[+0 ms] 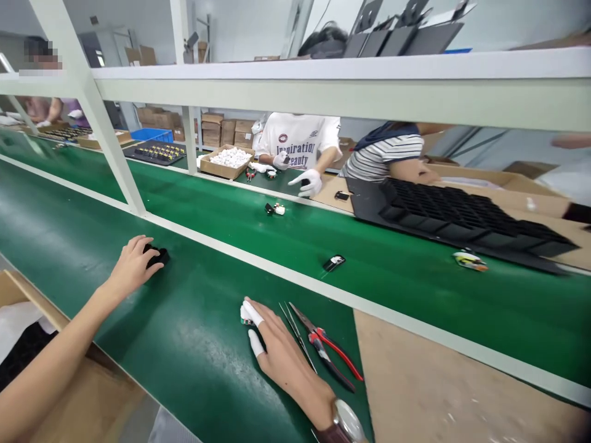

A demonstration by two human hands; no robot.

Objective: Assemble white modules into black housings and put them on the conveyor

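Note:
On the left of the green bench [194, 351], my left hand [133, 261] has its fingers curled over a black part [160, 257]. My right hand [270, 338], with white covers on two fingers and a watch at the wrist, rests on the bench near the middle. Its fingertips are on a small white and green part [246, 314], partly hidden beneath them. Just right of that hand lie metal tweezers [298, 332] and red-and-black pliers [325, 347], side by side.
A pale rail [258, 269] separates my bench from a green belt carrying small parts [276, 209], a black piece [334, 263] and another part [470, 259]. Beyond are black trays [475, 215], a box of white pieces [228, 159] and co-workers. Brown board [443, 375] lies right.

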